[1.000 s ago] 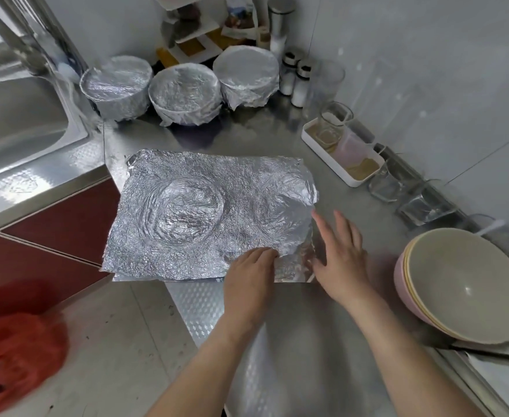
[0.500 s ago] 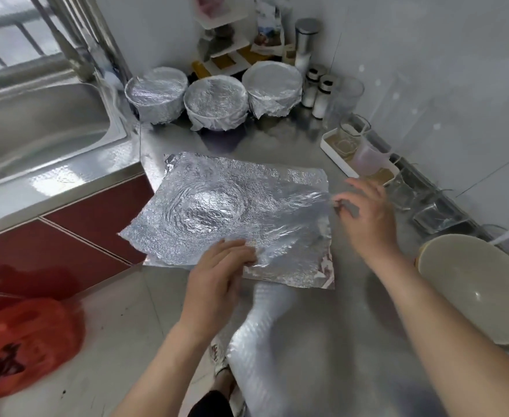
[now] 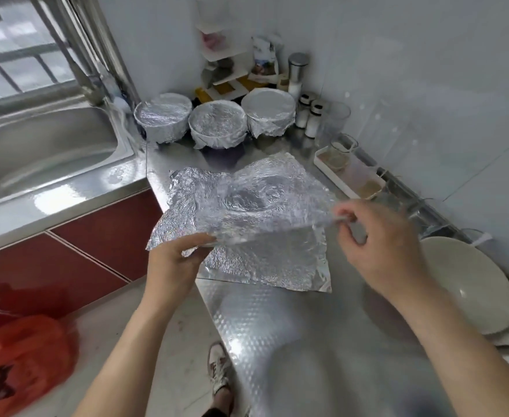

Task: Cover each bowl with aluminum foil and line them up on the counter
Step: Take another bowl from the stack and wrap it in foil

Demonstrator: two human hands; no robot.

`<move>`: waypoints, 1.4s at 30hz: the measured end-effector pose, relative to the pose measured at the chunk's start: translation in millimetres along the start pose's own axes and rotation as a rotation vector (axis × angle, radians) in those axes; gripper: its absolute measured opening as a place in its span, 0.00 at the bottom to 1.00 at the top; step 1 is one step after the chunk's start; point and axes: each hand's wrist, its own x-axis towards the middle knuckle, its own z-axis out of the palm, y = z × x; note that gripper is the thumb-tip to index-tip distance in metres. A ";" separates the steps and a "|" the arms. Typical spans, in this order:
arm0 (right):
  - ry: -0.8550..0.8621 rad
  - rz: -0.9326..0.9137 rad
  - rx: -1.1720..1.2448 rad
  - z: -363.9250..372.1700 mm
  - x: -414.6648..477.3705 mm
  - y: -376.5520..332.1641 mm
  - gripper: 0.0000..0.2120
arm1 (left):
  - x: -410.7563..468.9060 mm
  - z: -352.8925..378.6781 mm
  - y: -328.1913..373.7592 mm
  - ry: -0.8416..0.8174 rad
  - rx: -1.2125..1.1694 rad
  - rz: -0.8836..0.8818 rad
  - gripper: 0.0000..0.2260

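Observation:
A crinkled top foil sheet (image 3: 256,200) is lifted off a stack of foil sheets (image 3: 271,266) lying on the steel counter (image 3: 292,341). My left hand (image 3: 175,263) pinches its near-left edge. My right hand (image 3: 379,245) pinches its near-right corner. Three foil-covered bowls stand in a row at the back: the left covered bowl (image 3: 163,118), the middle covered bowl (image 3: 217,124) and the right covered bowl (image 3: 270,114). Uncovered beige bowls (image 3: 473,284) are stacked at the right edge of the counter.
A steel sink (image 3: 36,152) lies to the left. Salt shakers (image 3: 309,115), a glass (image 3: 336,121) and a white tray of small containers (image 3: 349,176) line the right wall. A red bag (image 3: 21,362) sits on the floor by the red cabinet doors (image 3: 96,230).
Both hands went from pressing flat on the foil stack to pinching the top sheet's near edge. They have raised it off the stack.

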 end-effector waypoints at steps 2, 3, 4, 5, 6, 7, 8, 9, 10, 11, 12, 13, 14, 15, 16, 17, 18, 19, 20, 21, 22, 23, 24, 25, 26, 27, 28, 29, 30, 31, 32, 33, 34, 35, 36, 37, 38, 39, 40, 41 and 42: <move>-0.129 0.018 -0.079 7.1 -26.8 13.4 0.14 | -5.6 -1.7 -18.2 -0.056 0.014 -0.051 0.15; -0.203 0.018 -0.086 14.1 -37.8 21.3 0.16 | -7.5 -0.6 -26.8 -0.080 0.023 -0.084 0.17; -0.276 0.013 -0.076 21.6 -47.2 27.5 0.15 | -10.4 0.5 -34.6 -0.103 0.037 -0.117 0.18; -0.329 0.003 -0.063 28.9 -54.9 33.2 0.15 | -13.5 2.4 -42.1 -0.124 0.036 -0.142 0.18; -0.351 -0.009 -0.053 35.4 -58.0 37.7 0.15 | -15.2 3.9 -47.2 -0.140 0.030 -0.163 0.18; -0.356 -0.018 -0.049 41.1 -61.1 42.9 0.17 | -17.9 6.5 -52.7 -0.156 0.011 -0.178 0.17; -0.356 -0.028 -0.045 46.0 -61.6 46.4 0.20 | -19.5 8.1 -57.5 -0.166 -0.007 -0.185 0.17; -0.374 -0.032 -0.033 50.6 -62.2 50.2 0.23 | -22.2 9.8 -62.7 -0.177 -0.016 -0.196 0.17; -0.403 -0.032 -0.016 54.0 -62.4 54.2 0.27 | -24.3 10.0 -66.5 -0.185 -0.015 -0.203 0.18; -0.446 -0.032 0.001 57.0 -62.7 59.7 0.30 | -25.8 10.0 -72.3 -0.194 -0.006 -0.208 0.20; -0.498 -0.028 0.022 60.8 -63.9 65.8 0.33 | -26.3 8.9 -80.1 -0.206 0.013 -0.210 0.23; -0.548 -0.022 0.038 61.4 -64.6 71.9 0.34 | -27.6 8.1 -84.5 -0.219 0.025 -0.208 0.24; -0.590 -0.014 0.059 66.7 -65.9 74.8 0.33 | -26.3 4.1 -91.1 -0.235 0.040 -0.209 0.25; -0.631 -0.015 0.074 68.0 -66.6 77.7 0.30 | -26.3 2.3 -94.5 -0.246 0.043 -0.208 0.25; -0.665 -0.028 0.089 71.7 -67.9 78.9 0.25 | -26.1 -0.1 -99.1 -0.257 0.044 -0.207 0.23; -0.683 -0.037 0.103 75.3 -68.5 79.3 0.20 | -25.4 -1.2 -102.1 -0.269 0.058 -0.199 0.21; -0.692 -0.039 0.117 78.8 -69.2 79.3 0.17 | -26.1 -1.2 -103.6 -0.278 0.096 -0.189 0.19; -0.704 -0.031 0.124 79.7 -68.9 77.9 0.16 | -26.9 -0.5 -104.0 -0.289 0.172 -0.169 0.18; -0.717 -0.009 0.122 83.6 -69.9 78.6 0.18 | -26.1 1.3 -106.4 -0.309 0.279 -0.148 0.19; -0.728 0.024 0.114 86.8 -71.1 79.1 0.21 | -24.5 3.6 -109.9 -0.337 0.391 -0.126 0.22; -0.735 0.059 0.106 89.2 -71.5 78.4 0.22 | -23.3 5.4 -113.5 -0.368 0.484 -0.112 0.25; -0.733 0.084 0.099 89.7 -70.7 77.1 0.21 | -22.7 6.7 -116.3 -0.385 0.536 -0.105 0.27; -0.731 0.101 0.103 91.5 -68.3 76.1 0.18 | -19.8 9.2 -121.4 -0.387 0.549 -0.097 0.27; -0.744 0.131 0.133 92.9 -66.3 74.9 0.17 | -17.9 12.1 -124.2 -0.375 0.535 -0.085 0.25; -0.742 0.157 0.167 92.8 -64.3 72.5 0.18 | -16.2 13.3 -125.3 -0.338 0.510 -0.095 0.19; -0.736 0.190 0.198 93.2 -62.8 71.5 0.20 | -13.4 14.2 -126.8 -0.285 0.470 -0.139 0.12; -0.733 0.224 0.209 95.4 -61.6 71.9 0.21 | -10.3 15.1 -127.6 -0.247 0.424 -0.216 0.06; -0.731 0.253 0.210 96.4 -60.8 71.1 0.20 | -8.5 15.5 -127.8 -0.220 0.381 -0.273 0.04; -0.731 0.279 0.197 99.6 -61.3 71.6 0.19 | -7.1 15.8 -130.5 -0.212 0.347 -0.308 0.06; -0.734 0.307 0.188 103.1 -61.9 74.1 0.19 | -6.1 15.9 -131.2 -0.221 0.316 -0.327 0.09; -0.740 0.349 0.188 105.4 -62.1 77.3 0.22 | -5.5 15.4 -130.6 -0.228 0.287 -0.350 0.14; -0.749 0.395 0.204 106.0 -61.0 78.0 0.23 | -5.3 15.0 -128.8 -0.234 0.256 -0.372 0.17; -0.749 0.450 0.213 107.2 -58.5 79.9 0.21 | -4.5 14.3 -129.3 -0.241 0.213 -0.409 0.17; -0.733 0.494 0.228 107.5 -55.6 80.5 0.18 | -4.5 14.1 -129.6 -0.258 0.161 -0.442 0.15; -0.717 0.545 0.255 108.6 -53.0 80.3 0.16 | -4.0 14.3 -130.1 -0.270 0.103 -0.477 0.13; -0.708 0.599 0.309 112.0 -51.7 79.6 0.14 | -3.8 15.5 -132.2 -0.268 0.036 -0.516 0.10; -0.683 0.648 0.351 116.3 -51.5 78.2 0.12 | -3.2 17.4 -130.5 -0.247 -0.040 -0.567 0.08; -0.652 0.676 0.342 120.0 -52.8 76.0 0.11 | -3.9 19.6 -128.6 -0.216 -0.119 -0.622 0.06; -0.615 0.724 0.329 123.2 -53.4 73.2 0.10 | -4.4 21.5 -125.8 -0.186 -0.188 -0.673 0.06; -0.581 0.749 0.296 127.1 -55.2 71.7 0.10 | -5.6 24.0 -122.1 -0.162 -0.242 -0.704 0.05; -0.553 0.749 0.238 131.0 -55.0 70.1 0.12 | -5.5 25.3 -117.6 -0.146 -0.263 -0.719 0.03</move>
